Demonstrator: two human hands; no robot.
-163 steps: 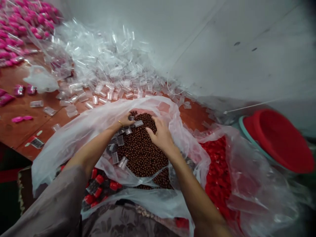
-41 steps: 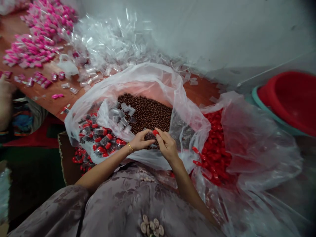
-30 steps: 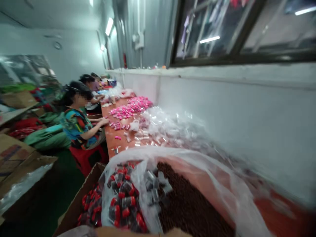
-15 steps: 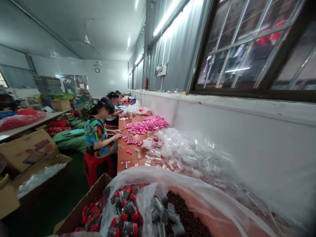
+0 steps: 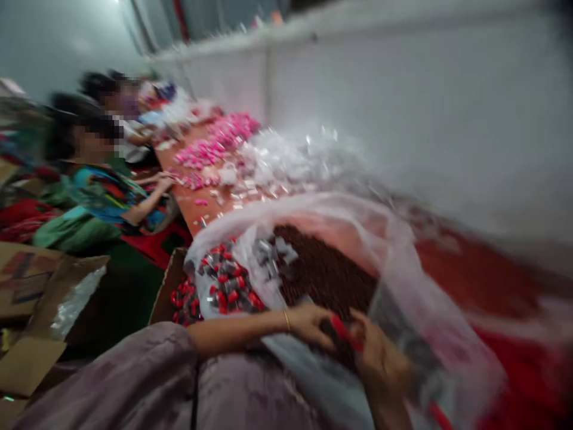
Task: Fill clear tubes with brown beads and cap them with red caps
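Observation:
Low in the view, over the near edge of the work table, both of my hands come together. My left hand [image 5: 308, 324], with a thin gold bracelet at the wrist, is closed around a small dark-filled container [image 5: 330, 334]. Against it, my right hand [image 5: 385, 361] pinches a red cap [image 5: 348, 333]; blur hides whether cap and container are joined. Beyond my hands lies a heap of dark brown beans [image 5: 326, 269], with empty clear cups [image 5: 273, 254] at its left. Several filled, red-capped containers [image 5: 228, 278] lie in a sheer white plastic bag [image 5: 342, 206] left of them.
A cardboard box [image 5: 166, 286] with more red-capped containers stands at the left. Pink pieces [image 5: 224, 140] and clear plastic cups [image 5: 308, 155] cover the table farther back, along the white wall [image 5: 403, 107]. A co-worker [image 5: 102, 185] sits at the table's left side. Red material [image 5: 519, 364] lies at right.
The view has tipped down and swung right. Both my hands, holding a container and a red cap, are now in sight, as is my lap; the window and most of the ceiling have left the view.

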